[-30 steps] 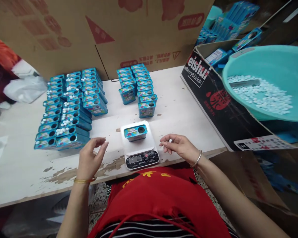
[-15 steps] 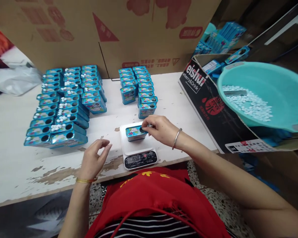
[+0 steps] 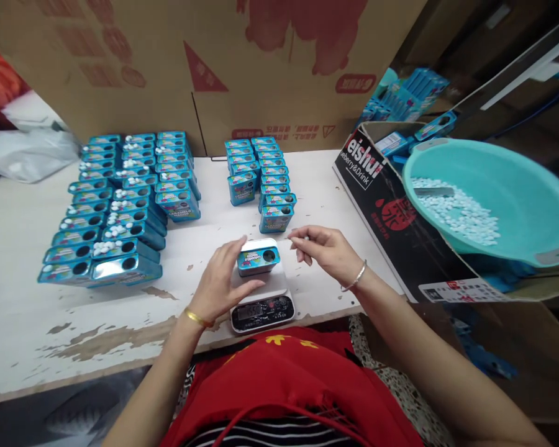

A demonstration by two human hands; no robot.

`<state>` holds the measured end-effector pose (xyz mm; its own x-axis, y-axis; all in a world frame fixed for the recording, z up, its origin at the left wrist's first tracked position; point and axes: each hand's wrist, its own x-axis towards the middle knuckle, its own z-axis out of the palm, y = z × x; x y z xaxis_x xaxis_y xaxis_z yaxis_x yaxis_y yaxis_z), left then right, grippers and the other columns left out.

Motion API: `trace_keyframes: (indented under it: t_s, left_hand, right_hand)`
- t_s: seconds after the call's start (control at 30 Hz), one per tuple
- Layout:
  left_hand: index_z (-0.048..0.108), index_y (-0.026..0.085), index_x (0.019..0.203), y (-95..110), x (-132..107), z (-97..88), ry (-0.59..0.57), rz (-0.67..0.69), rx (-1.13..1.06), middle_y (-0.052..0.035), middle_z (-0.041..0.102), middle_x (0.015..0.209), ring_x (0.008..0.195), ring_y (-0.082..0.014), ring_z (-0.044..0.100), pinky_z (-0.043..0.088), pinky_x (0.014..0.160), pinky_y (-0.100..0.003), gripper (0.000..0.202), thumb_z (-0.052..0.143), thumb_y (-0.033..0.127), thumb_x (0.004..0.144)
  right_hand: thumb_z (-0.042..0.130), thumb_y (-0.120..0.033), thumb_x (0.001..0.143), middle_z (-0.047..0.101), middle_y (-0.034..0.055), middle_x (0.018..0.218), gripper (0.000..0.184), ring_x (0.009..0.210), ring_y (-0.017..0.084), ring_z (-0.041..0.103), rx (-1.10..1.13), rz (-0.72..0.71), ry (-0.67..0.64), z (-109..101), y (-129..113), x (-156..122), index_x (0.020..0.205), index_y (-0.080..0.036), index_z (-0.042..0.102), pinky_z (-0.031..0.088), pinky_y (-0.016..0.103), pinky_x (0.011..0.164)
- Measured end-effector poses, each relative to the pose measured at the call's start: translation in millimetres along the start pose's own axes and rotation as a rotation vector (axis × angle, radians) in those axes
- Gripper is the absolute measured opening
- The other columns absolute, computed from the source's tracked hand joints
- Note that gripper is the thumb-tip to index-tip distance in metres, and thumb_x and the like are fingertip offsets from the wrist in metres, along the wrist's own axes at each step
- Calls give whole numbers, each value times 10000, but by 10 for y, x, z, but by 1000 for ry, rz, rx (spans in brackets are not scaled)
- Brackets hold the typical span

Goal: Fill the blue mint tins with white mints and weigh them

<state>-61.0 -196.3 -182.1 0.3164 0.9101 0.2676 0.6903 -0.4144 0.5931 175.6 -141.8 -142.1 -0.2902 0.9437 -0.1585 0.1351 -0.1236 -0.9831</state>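
Note:
A blue candy tin [image 3: 258, 261] with a round dark hole in its lid stands on a white kitchen scale [image 3: 263, 313], whose display is lit. My left hand [image 3: 218, 276] is open at the tin's left end, fingers beyond it and thumb on the near side; whether it touches the tin I cannot tell. Just right of the scale, my right hand [image 3: 328, 251] is closed in a pinch. A small white candy [image 3: 307, 238] shows at its fingertips. Behind the scale stands a shorter group of similar tins [image 3: 276, 218].
Rows of blue tins [image 3: 133, 268] fill the left side, several with white candies on their lids. On the right a teal basin [image 3: 494, 180] of white candies, with a scoop [image 3: 434, 192], rests on a black carton [image 3: 377, 198]. A large cardboard box [image 3: 144, 74] walls off the back.
My right hand has drawn back rightward from the tin's hole. My left hand has moved right, from the bare tabletop to the tin's left end. The view has shifted slightly.

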Motion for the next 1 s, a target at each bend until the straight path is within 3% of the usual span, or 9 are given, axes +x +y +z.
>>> trace_keyframes:
  t_s: [0.1,0.23,0.3,0.43,0.53,0.63,0.77,0.87,1.0]
  left_hand:
    - [513,194,1177,-112,261,-100,-32,55,70,-78,638,1055,965,-208,595,487,839,-350,358,586,365,871]
    - [540,179,1100,-454,681,-335,171,-77,214,-71,627,994,878,-199,592,475,747,-304,305,590,344,848]
    - [551,181,1075,-652,937,-363,152,-101,268,-70,630,998,901,-209,596,474,775,-309,295,608,325,824]
    - [553,173,1097,-958,1413,-161,26,-102,314,-90,600,1065,947,-223,599,487,818,-334,324,615,232,785]
    - [531,163,1167,-1044,1615,26,43,-114,336,-119,546,1142,974,-228,596,503,806,-341,383,580,196,790]
    - [467,164,1274,-1028,1621,43,70,-85,348,-139,491,1233,1133,-247,532,481,899,-357,471,566,222,817]
    - [486,151,1246,-991,1356,-244,225,-38,452,-147,517,1222,1178,-272,482,417,993,-407,420,532,318,864]
    - [583,160,1074,-1054,1092,-509,298,-229,661,-166,538,1192,1152,-326,483,403,965,-474,298,560,330,831]
    - [643,200,902,-1192,862,-680,168,-388,842,-164,524,1258,1227,-383,425,353,962,-564,161,634,259,752]
  right_hand:
    - [754,-490,677,613,8,615,378,491,87,490,147,112,75,-102,150,-138,810,-148,664,362,239,465]
    - [813,-504,602,643,31,678,438,502,87,508,280,232,159,-164,408,-348,810,-144,675,336,228,449]
    - [831,-507,574,636,28,672,456,494,81,503,333,285,176,-150,539,-415,799,-142,677,325,219,442]
    - [830,-528,568,629,19,664,473,470,71,484,393,328,160,-53,698,-447,798,-144,677,309,213,435]
    - [820,-553,567,625,10,663,490,467,70,481,412,332,131,30,716,-425,801,-148,672,313,213,439]
    - [809,-585,559,622,2,641,511,453,69,472,402,348,89,82,718,-410,783,-151,658,316,217,444]
    - [772,-630,590,600,-13,571,531,431,66,442,366,365,20,108,768,-422,788,-152,651,306,219,451]
    - [757,-629,617,586,-17,539,518,438,72,438,362,371,-15,129,794,-432,796,-155,650,305,219,458]
    - [761,-609,627,585,-14,529,494,449,76,447,372,354,-54,171,740,-431,778,-152,652,300,221,457]
